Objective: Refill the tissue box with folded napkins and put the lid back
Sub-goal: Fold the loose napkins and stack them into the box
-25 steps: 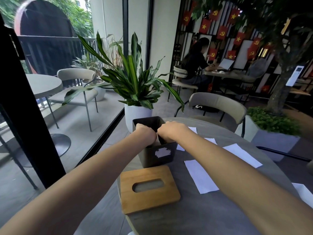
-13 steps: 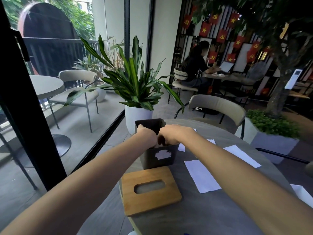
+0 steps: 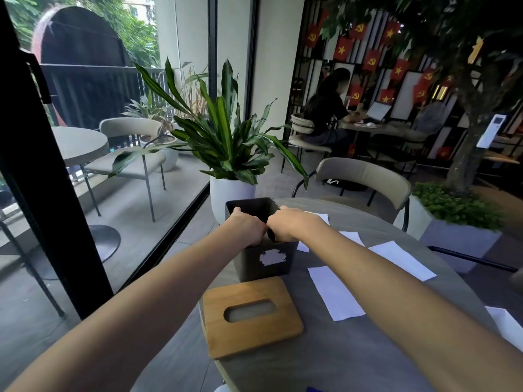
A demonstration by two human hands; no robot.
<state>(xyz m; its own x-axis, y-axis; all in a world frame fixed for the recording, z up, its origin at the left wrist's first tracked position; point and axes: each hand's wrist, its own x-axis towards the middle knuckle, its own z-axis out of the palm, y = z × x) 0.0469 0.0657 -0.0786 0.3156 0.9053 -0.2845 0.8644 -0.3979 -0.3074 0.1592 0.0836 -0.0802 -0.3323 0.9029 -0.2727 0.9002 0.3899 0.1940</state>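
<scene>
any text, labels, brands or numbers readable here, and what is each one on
No words or numbers can be read.
On the tissue box: a white patch, blurred out, unreadable.
On the tree trunk: a white panel, too small to read.
On the red flags: star and hammer-and-sickle emblems only, no lettering.

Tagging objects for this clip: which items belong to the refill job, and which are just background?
Job: tissue box, wooden lid, loose napkins, left hand and right hand at the box's opening.
Background: potted plant, chair, seated person.
</scene>
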